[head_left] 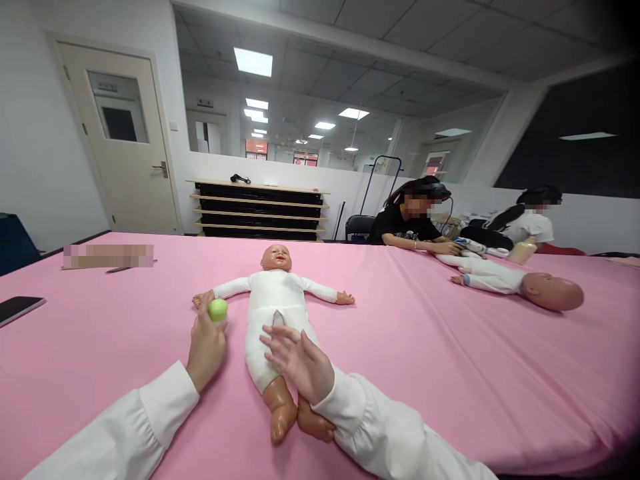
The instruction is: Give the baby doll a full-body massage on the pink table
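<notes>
A baby doll (275,293) lies on its back on the pink-covered table (400,347), its head away from me and arms spread. It wears a white suit with a small opening at the lower belly. To the left of the doll, near its hand, my left hand (207,343) is closed around a small object with a rounded light-green top (218,310); the fingers hide most of it. My right hand (297,360) hovers over the doll's lower body, fingers spread and nothing in them. Its forearm partly covers one of the doll's legs.
A second doll (505,277) lies at the right, with a person (413,217) handling its leg end. Beside it stands a beige bottle (523,251). Another person (530,220) sits farther right. A phone (20,309) lies at the left edge, near a blurred flat item (107,256).
</notes>
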`<state>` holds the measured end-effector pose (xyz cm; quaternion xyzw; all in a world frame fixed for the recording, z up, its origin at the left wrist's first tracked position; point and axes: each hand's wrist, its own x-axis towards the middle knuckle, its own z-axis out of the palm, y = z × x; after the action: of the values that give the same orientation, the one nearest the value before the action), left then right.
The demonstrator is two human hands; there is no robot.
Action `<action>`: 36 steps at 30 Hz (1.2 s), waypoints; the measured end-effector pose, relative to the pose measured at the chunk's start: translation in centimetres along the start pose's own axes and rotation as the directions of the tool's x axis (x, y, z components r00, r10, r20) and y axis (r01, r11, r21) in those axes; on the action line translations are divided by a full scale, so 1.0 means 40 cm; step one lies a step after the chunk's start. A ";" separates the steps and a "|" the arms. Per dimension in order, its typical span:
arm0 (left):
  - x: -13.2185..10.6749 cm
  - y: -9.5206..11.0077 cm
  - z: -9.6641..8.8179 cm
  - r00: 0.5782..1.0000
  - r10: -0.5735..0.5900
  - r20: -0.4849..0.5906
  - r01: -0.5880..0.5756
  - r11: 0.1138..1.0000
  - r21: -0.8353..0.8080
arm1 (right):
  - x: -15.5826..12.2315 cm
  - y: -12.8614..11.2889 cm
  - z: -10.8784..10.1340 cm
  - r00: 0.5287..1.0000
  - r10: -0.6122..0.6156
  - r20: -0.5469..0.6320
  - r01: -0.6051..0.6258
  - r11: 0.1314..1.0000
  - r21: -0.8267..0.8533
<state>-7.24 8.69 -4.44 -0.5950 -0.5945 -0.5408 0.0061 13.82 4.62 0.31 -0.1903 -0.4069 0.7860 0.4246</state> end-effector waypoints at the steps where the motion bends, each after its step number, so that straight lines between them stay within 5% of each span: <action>1: -0.010 0.013 -0.001 0.993 0.113 0.024 -0.113 0.993 0.029 | 0.001 0.004 -0.001 0.995 0.101 0.011 -0.101 0.988 0.118; 3: -0.032 0.048 -0.007 0.912 0.400 0.085 -0.408 0.906 0.112 | 0.005 0.010 -0.008 0.972 0.227 0.053 -0.233 0.934 0.270; 5: -0.048 0.089 -0.018 0.719 0.680 0.144 -0.695 0.697 0.178 | 0.008 0.013 -0.018 0.963 0.241 0.120 -0.269 0.897 0.351; 6: -0.054 0.108 -0.025 0.628 0.758 0.175 -0.776 0.597 0.204 | 0.009 0.014 -0.021 0.962 0.226 0.155 -0.269 0.885 0.379; 8: -0.058 0.138 -0.037 0.518 0.834 0.191 -0.849 0.474 0.233 | 0.010 0.014 -0.024 0.957 0.198 0.214 -0.273 0.868 0.415; 13: -0.054 0.155 -0.050 0.458 0.865 0.203 -0.879 0.407 0.247 | 0.008 0.012 -0.022 0.941 0.206 0.270 -0.310 0.843 0.439; 16: -0.055 0.130 -0.041 0.500 0.839 0.213 -0.860 0.452 0.238 | 0.006 0.008 -0.025 0.943 0.248 0.220 -0.322 0.845 0.428; 17: -0.055 0.118 -0.036 0.558 0.804 0.204 -0.827 0.517 0.222 | 0.005 0.006 -0.026 0.945 0.267 0.191 -0.324 0.850 0.414; 19: -0.051 0.088 -0.025 0.753 0.638 0.160 -0.658 0.732 0.176 | 0.004 0.003 -0.028 0.944 0.301 0.137 -0.330 0.861 0.387; 21: -0.040 0.058 -0.015 0.934 0.345 0.088 -0.354 0.928 0.117 | 0.003 -0.001 -0.029 0.943 0.315 0.108 -0.333 0.868 0.369; 22: -0.033 0.044 -0.012 0.978 0.199 0.056 -0.203 0.975 0.085 | 0.002 -0.002 -0.029 0.942 0.318 0.107 -0.334 0.868 0.366; 25: -0.008 0.016 -0.008 0.997 -0.071 0.008 0.071 0.997 0.015 | 0.000 -0.006 -0.029 0.940 0.317 0.128 -0.341 0.857 0.386; 30: 0.005 0.017 -0.006 0.977 -0.209 0.035 0.209 0.978 0.010 | -0.002 -0.012 -0.024 0.938 0.328 0.109 -0.340 0.818 0.464; 33: -0.011 0.042 -0.009 0.989 -0.149 0.023 0.146 0.984 0.104 | -0.003 -0.012 -0.020 0.938 0.337 0.084 -0.335 0.813 0.475; 36: -0.041 0.078 -0.026 0.986 0.167 -0.012 -0.162 0.970 0.182 | -0.007 -0.008 -0.014 0.935 0.343 0.086 -0.344 0.824 0.450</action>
<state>-5.18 5.95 -3.10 -0.6319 -0.5896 -0.4902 0.1129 14.51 4.77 0.23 -0.1541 -0.1694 0.9231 0.3088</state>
